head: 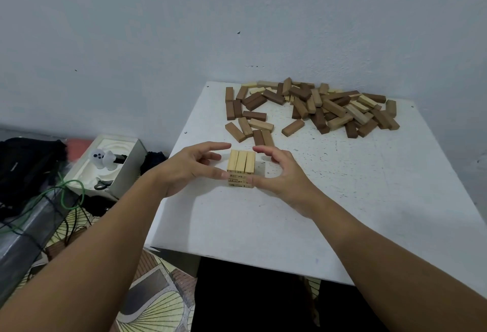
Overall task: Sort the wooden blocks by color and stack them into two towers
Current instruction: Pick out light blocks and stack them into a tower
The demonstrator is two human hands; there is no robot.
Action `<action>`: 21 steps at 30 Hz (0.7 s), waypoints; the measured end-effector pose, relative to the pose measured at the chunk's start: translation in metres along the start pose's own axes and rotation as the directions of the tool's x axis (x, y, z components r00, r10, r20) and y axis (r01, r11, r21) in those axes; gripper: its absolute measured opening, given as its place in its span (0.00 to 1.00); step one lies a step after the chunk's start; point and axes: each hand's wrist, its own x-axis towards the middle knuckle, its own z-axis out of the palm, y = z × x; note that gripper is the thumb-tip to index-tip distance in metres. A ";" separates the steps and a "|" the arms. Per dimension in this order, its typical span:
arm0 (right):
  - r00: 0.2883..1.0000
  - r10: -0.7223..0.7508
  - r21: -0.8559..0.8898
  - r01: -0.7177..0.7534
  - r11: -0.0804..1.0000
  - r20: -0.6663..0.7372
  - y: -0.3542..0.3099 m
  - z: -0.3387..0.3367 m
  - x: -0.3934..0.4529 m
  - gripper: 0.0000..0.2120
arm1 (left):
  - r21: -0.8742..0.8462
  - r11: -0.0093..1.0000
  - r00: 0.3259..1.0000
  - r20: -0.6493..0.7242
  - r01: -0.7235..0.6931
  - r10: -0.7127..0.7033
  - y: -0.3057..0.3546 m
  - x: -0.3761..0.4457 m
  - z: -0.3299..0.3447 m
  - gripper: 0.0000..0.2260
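The lower layers of the light tower (241, 168) are partly hidden behind both thumbs, and the small dark numbers printed on the block ends are too blurred to read; it looks about four layers high, though the count is uncertain. Its top layer shows three pale blocks lying side by side. The left hand (187, 167) cups the tower's left side, thumb tip touching the lower layers, fingers curved above and not clearly in contact. The right hand (278, 173) mirrors it on the right side, thumb tip against the lower layers, fingers arched over a gap. The tower stands on the white table (355, 213), near the left-middle of its top. The loose pile of blocks (316, 106), brown and pale mixed, lies along the far edge against the wall; how many pale ones are buried in it cannot be made out. A broad bare stretch of tabletop lies to the right of the hands and towards the near edge. Left of the table sit an open white box (110, 165) and a green cable (76, 194).
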 end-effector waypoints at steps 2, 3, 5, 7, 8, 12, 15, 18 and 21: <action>1.000 -0.004 0.016 0.004 1.000 -0.013 0.000 0.000 0.000 0.31 | -0.007 1.000 1.000 0.021 0.004 -0.004 0.003 0.002 0.001 0.32; 1.000 -0.002 0.026 0.003 1.000 -0.017 0.000 0.001 0.000 0.30 | -0.005 1.000 1.000 0.027 0.004 -0.004 0.004 0.003 0.001 0.30; 1.000 -0.003 0.053 0.003 0.999 -0.015 0.000 0.001 0.001 0.28 | -0.010 1.000 1.000 0.024 0.000 0.000 0.004 0.005 0.002 0.27; 1.000 -0.004 0.070 0.005 0.998 -0.012 0.001 0.002 0.002 0.27 | -0.010 1.000 1.000 0.018 -0.006 0.006 0.004 0.008 0.004 0.26; 1.000 -0.006 0.073 0.007 0.997 -0.012 0.002 0.002 0.002 0.27 | -0.006 1.000 1.000 0.020 -0.009 0.009 0.003 0.009 0.004 0.26; 1.000 -0.011 0.075 0.012 0.997 -0.016 0.004 0.003 0.005 0.27 | 0.017 1.000 0.999 0.040 -0.020 0.019 -0.002 0.013 0.001 0.32; 1.000 -0.009 0.083 0.011 0.997 -0.024 0.005 0.004 0.005 0.27 | 0.013 0.999 0.999 0.037 -0.035 0.034 -0.005 0.014 0.000 0.41; 1.000 -0.009 0.084 0.011 0.996 -0.027 0.005 0.004 0.005 0.27 | 0.004 0.999 0.999 0.039 -0.038 0.037 -0.005 0.014 0.000 0.36; 1.000 -0.009 0.079 0.011 0.997 -0.030 0.005 0.004 0.005 0.27 | 0.020 0.999 0.999 0.048 -0.028 0.027 -0.005 0.014 0.000 0.32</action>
